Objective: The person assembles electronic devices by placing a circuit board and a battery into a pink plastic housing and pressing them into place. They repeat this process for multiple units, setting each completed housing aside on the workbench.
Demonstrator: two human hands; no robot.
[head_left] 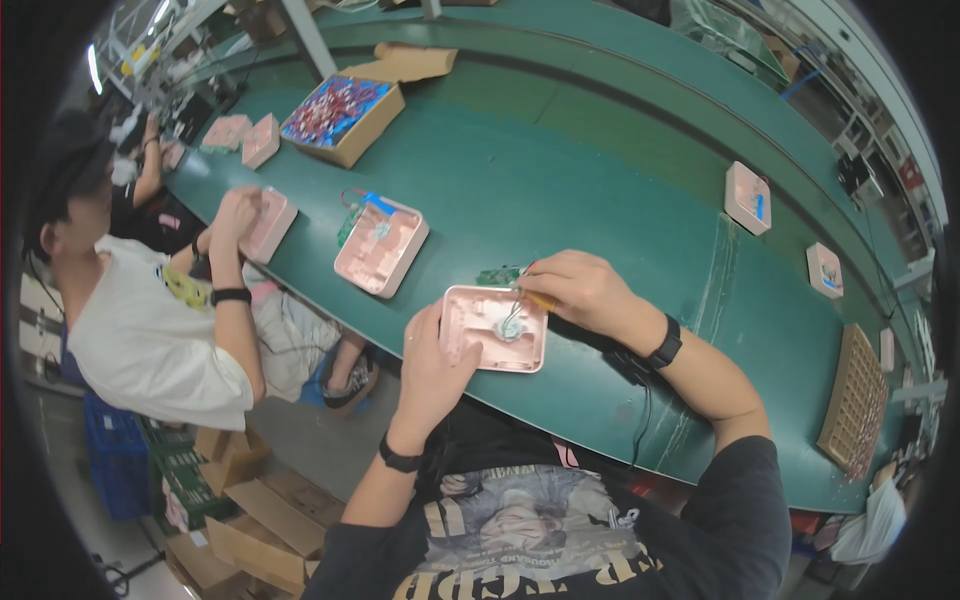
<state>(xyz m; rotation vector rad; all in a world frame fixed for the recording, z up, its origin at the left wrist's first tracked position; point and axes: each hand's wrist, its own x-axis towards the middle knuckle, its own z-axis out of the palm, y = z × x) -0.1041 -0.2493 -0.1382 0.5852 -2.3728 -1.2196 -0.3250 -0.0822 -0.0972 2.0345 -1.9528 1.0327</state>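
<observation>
head fisheye | from above, facing down and forward | green worktop [580,190] close below | rim distances perhaps warped

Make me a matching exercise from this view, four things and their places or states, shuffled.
1. Left hand
2. Right hand
3. Open cardboard box
4. Cardboard divider tray

A. Filled with red and blue items
B. At the pink casing's left edge
C. Toward the green workbench's right end
D. At the casing's upper right corner

Pairs: 1-B, 2-D, 3-A, 4-C
</observation>
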